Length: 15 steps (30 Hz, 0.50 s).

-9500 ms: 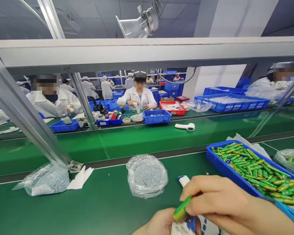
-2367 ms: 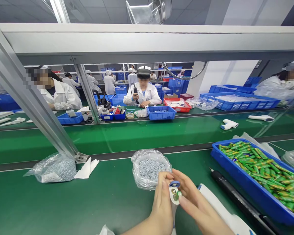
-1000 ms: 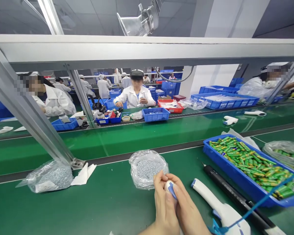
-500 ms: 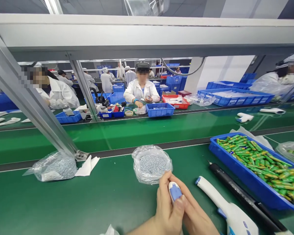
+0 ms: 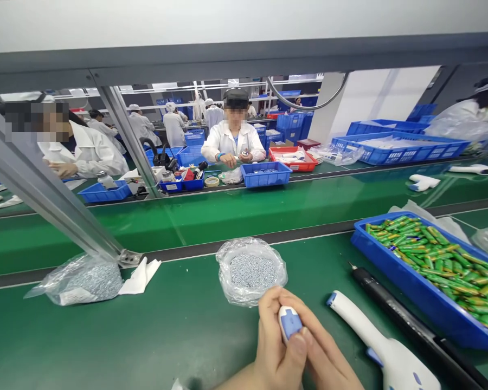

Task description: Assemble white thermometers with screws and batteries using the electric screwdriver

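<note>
Both my hands are wrapped around a white-and-blue handheld thermometer (image 5: 290, 322), with its rounded end showing between the fingers; the rest is hidden in my palms. My left hand (image 5: 270, 344) closes on it from the left, thumb lying near the blue part. From the right side my right hand (image 5: 323, 346) encloses it, with its thumb close to the left one. Just beyond my fingertips an open clear bag of small metal screws (image 5: 252, 271) sits on the green bench. To the right lies another white gun-shaped thermometer (image 5: 374, 338) with a blue trigger.
A black electric screwdriver (image 5: 406, 314) lies beside a blue tray (image 5: 423, 295) heaped with green batteries. At left, another bag of screws (image 5: 91, 281) rests by a metal post (image 5: 77, 216). Across the green conveyor (image 5: 211, 214), a co-worker (image 5: 233, 141) sits behind bins.
The camera view has shifted slightly, so the overhead beam sits lower and larger. My hands keep the same grip on the thermometer. The co-worker opposite has raised a hand from the bench.
</note>
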Each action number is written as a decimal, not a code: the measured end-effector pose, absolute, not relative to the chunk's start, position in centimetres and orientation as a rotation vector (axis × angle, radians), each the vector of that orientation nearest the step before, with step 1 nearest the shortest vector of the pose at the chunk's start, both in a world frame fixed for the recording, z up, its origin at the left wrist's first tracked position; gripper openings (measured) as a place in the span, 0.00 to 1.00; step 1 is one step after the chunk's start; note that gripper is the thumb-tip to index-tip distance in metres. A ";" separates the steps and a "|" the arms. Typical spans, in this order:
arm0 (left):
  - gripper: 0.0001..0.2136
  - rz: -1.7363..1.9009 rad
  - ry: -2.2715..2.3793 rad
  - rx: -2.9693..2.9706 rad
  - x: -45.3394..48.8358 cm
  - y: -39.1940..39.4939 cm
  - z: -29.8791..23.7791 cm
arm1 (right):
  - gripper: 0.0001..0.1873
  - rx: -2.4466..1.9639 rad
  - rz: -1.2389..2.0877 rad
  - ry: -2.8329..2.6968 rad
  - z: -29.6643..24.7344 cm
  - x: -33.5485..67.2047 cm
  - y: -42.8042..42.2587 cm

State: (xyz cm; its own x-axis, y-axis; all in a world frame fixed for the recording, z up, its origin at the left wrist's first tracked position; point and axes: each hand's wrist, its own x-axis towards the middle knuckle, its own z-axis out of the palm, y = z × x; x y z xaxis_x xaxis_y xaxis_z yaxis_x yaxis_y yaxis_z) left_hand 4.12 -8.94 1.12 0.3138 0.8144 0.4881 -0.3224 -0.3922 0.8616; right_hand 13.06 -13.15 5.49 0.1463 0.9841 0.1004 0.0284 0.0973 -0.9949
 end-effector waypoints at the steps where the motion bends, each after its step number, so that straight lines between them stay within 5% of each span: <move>1: 0.24 1.338 0.464 1.456 4.3 -9.0 0.9 | 0.21 -1.244 0.961 -1.269 5.9 13.5 -13.1; 6: 0.31 1.329 0.658 1.228 5.0 -7.9 0.3 | 0.22 -1.445 0.831 -1.780 8.2 17.6 -12.3; 9: 0.29 1.204 0.845 0.996 5.8 -5.6 0.3 | 0.16 -1.566 0.840 -1.559 9.5 22.2 -10.4; 15: 0.18 1.085 0.829 0.913 7.5 -4.0 1.1 | 0.25 -1.604 0.523 -1.184 10.8 30.2 -5.2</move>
